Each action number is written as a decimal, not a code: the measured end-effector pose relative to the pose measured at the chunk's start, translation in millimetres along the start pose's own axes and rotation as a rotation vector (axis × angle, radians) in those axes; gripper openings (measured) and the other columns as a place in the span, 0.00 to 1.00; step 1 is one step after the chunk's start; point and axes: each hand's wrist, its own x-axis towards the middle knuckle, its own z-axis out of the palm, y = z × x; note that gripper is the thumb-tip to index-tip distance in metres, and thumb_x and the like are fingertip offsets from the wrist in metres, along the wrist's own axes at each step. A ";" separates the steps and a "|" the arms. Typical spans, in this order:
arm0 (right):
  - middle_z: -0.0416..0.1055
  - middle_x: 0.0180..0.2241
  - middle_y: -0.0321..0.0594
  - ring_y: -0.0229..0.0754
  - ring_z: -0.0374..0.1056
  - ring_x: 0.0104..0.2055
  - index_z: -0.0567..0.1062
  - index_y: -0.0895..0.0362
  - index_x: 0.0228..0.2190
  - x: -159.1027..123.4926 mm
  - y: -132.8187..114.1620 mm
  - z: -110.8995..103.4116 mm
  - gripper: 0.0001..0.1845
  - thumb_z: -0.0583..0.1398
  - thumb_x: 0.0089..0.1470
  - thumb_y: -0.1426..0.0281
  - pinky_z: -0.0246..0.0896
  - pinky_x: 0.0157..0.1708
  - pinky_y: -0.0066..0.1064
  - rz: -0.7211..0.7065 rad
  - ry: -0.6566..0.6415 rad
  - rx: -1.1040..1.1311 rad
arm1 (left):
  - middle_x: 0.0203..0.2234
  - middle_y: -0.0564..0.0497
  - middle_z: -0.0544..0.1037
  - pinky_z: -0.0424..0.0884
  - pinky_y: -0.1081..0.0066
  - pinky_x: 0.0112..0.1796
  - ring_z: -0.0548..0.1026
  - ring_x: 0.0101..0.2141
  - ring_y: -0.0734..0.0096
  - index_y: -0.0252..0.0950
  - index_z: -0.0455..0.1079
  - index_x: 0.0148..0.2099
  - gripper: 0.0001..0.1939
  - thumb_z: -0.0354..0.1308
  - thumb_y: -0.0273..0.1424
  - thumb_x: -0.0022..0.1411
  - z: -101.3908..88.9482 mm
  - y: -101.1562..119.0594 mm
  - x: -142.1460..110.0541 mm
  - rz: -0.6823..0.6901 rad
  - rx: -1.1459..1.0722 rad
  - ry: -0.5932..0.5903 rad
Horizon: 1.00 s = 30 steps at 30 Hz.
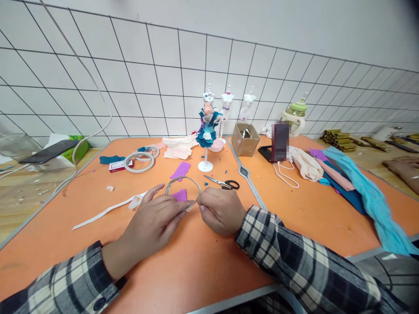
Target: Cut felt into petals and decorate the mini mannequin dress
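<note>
My left hand (153, 222) pinches the near edge of a thin, nearly bare roll of tape (197, 183), standing tilted above the table. Close against the right side of the roll is my right hand (222, 210), closed, with its fingertips pinched; what lies between them is hidden. Behind the roll are two purple pieces of crepe paper (180, 170), one seen partly through the ring. Black-handled scissors (231, 184) lie open just beyond my right hand. A white strip (108, 211) stretches out left of my left hand.
On the orange table (183, 270) stand a small mannequin in a blue paper dress (207, 131), a cardboard box (245, 139) and a phone (280, 141). Tape rolls (127, 162) lie at the left. Coloured crepe paper (366, 179) hangs over the right edge. Another person's hand (404, 174) rests far right.
</note>
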 end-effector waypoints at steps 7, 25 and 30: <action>0.63 0.17 0.31 0.35 0.58 0.20 0.65 0.55 0.21 0.0 3.4 6.9 0.12 0.54 0.55 0.72 0.41 0.22 0.29 0.308 -0.087 0.042 | 0.39 0.50 0.79 0.49 0.47 0.57 0.75 0.43 0.62 0.43 0.63 0.59 0.30 0.43 0.16 0.57 5.4 -2.8 0.4 -0.038 0.036 -0.074; 0.73 0.47 0.44 0.43 0.68 0.46 0.67 0.55 0.56 -1.4 18.6 2.8 0.23 0.57 0.61 0.60 0.61 0.44 0.33 0.111 0.054 0.024 | 0.38 0.49 0.80 0.57 0.51 0.51 0.75 0.39 0.59 0.41 0.67 0.55 0.17 0.44 0.32 0.69 18.5 -12.0 0.8 -0.257 -0.059 -0.089; 0.74 0.46 0.39 0.46 0.63 0.49 0.74 0.50 0.46 -2.8 14.4 4.8 0.12 0.59 0.61 0.62 0.48 0.55 0.44 -0.041 0.040 -0.203 | 0.40 0.51 0.80 0.50 0.48 0.56 0.75 0.43 0.61 0.43 0.65 0.57 0.17 0.45 0.32 0.69 17.1 -10.0 -1.5 -0.265 -0.061 -0.100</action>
